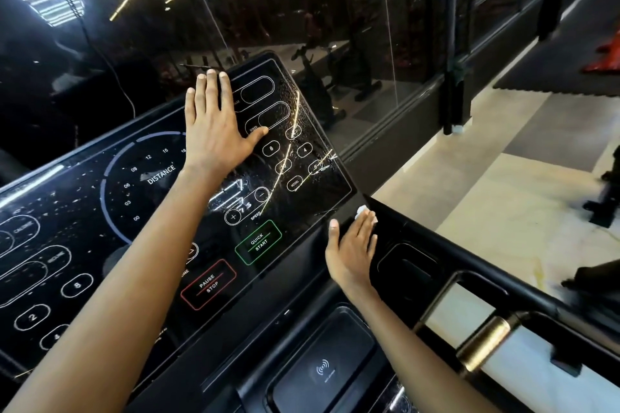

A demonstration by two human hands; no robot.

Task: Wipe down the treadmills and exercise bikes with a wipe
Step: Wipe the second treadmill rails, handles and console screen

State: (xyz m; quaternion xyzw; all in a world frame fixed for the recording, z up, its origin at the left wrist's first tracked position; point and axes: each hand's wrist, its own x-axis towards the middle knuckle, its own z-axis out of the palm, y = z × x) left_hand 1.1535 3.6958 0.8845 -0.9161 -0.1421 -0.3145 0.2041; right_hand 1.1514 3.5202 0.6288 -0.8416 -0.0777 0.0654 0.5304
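The left hand lies flat on the upper right part of the glossy black treadmill console panel, palm down. Its four fingers are straight and close together, reaching to the panel's top edge, and the thumb is spread wide to the right beside the printed word SPEED. The right hand lies flat too, fingers straight and pressed together, thumb held apart on the left. It presses a small crumpled white wipe onto the matte black plastic surround just beside the panel's lower right corner. Only a bit of the wipe shows past the fingertips.

Pale specks and droplets dot the panel, thickest on the left around the DISTANCE dial. Between the two forearms sit a green-outlined QUICK START button and a red-outlined PAUSE STOP button. Below them is a black recessed tray with a wireless symbol. A brass-coloured metal sleeve on the side handrail lies to the right. Dark exercise bikes show in the glass wall ahead
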